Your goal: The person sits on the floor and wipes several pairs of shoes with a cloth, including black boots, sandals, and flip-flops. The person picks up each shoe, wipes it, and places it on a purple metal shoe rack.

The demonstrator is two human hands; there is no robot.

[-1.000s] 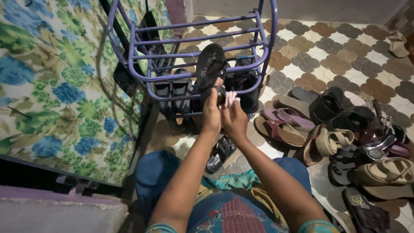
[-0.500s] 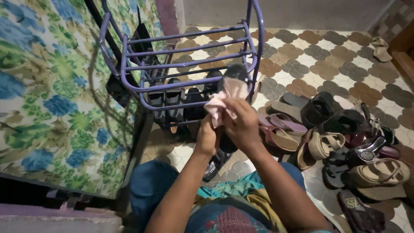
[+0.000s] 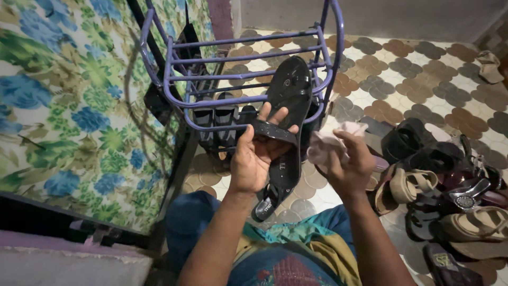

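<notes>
Since half a second ago: cloth off the sandal, hands parted. Purple metal tube shoe rack [image 3: 222, 100]: behind. Black flat strapped rubber sandal [image 3: 288, 114]: in my left hand [image 3: 254, 159], fingers curled round its strap; likely light, bendy, best gripped mid-sole. Crumpled pale pink cloth [image 3: 325, 145]: bunched in my right hand [image 3: 352, 167].

Dim indoor light, warm cast. Brightest on the tiled floor [image 3: 402, 69] at top; near bottom edge falls to dark. Purple rack [image 3: 238, 74] throws soft shadow on the floral cloth [image 3: 69, 106]. Wide-angle bending at the edges. Focus fairly sharp, slight softness on hands.
</notes>
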